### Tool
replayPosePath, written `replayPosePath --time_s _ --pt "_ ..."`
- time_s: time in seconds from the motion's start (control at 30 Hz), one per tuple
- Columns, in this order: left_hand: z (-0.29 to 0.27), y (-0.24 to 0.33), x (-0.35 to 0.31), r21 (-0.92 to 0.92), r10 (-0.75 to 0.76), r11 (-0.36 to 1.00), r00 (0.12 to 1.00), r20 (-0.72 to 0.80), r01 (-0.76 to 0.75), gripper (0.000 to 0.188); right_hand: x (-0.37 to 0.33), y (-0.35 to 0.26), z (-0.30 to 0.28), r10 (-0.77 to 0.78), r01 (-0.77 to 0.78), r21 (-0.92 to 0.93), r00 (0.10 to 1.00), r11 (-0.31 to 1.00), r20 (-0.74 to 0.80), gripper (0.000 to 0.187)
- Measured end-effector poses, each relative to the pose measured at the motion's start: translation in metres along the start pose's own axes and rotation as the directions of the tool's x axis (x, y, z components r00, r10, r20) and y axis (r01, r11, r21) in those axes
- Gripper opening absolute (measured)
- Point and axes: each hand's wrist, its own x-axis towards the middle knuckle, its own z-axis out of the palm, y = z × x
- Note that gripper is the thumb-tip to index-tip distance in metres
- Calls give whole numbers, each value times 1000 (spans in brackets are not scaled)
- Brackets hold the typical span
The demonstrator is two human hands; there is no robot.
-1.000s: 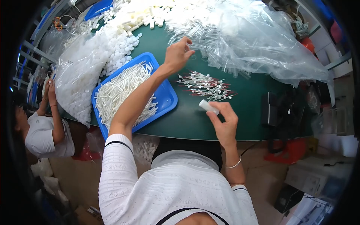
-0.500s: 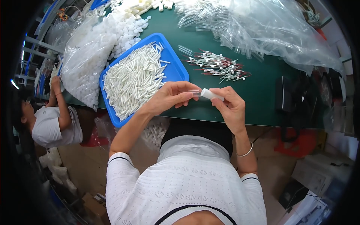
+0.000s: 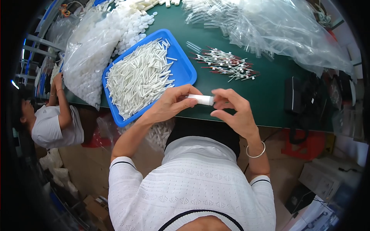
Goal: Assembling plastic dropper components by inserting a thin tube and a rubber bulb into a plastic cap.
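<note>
Pinched between the thumb and fingers of my left hand (image 3: 171,104) is a short white plastic tube (image 3: 205,100), lying nearly level above the table's front edge. A little clear material shows at its left end, mostly hidden by the fingers. Just right of the tube, my right hand (image 3: 237,111) is open, thumb and fingers apart, with nothing visible in it. A blue tray (image 3: 186,71) beside my left hand holds a heap of thin white sticks (image 3: 138,77). Beyond my hands lies a loose pile of thin pieces (image 3: 227,65) with red and white parts.
Clear tubes (image 3: 216,17) and a clear plastic bag (image 3: 289,34) lie at the back right of the green table (image 3: 266,104). Left stands a bag of white round pieces (image 3: 83,73). Black devices (image 3: 293,94) sit at right. Another person (image 3: 58,123) works at far left.
My right hand has let go of the white tube and opened, drawing back slightly right. The tube is now in my left hand, covering the clear thin pieces that showed between the hands.
</note>
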Motion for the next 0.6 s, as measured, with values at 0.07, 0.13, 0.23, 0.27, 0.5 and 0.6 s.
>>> replayPosePath --time_s 0.07,0.13,0.23,0.27,0.5,0.6 --pt "4 8 -6 122 -57 992 993 103 44 21 -5 1 1 127 -134 139 990 981 60 27" --pt "13 12 -6 195 -18 981 995 101 -2 25 -4 2 10 164 -172 153 984 973 63 22" --pt "17 3 -10 117 -84 990 993 85 73 28 -7 -3 11 329 -342 336 939 877 98 20" --pt "17 -1 -11 116 -87 990 992 87 77 28 -7 -4 12 333 -345 337 938 876 97 20" --pt "30 -13 -16 408 176 902 983 -52 -140 25 -4 2 15 318 -351 343 936 871 149 16" --pt "33 -19 -20 510 285 833 956 -66 -214 21 -9 6 18 227 -256 229 963 939 143 18"
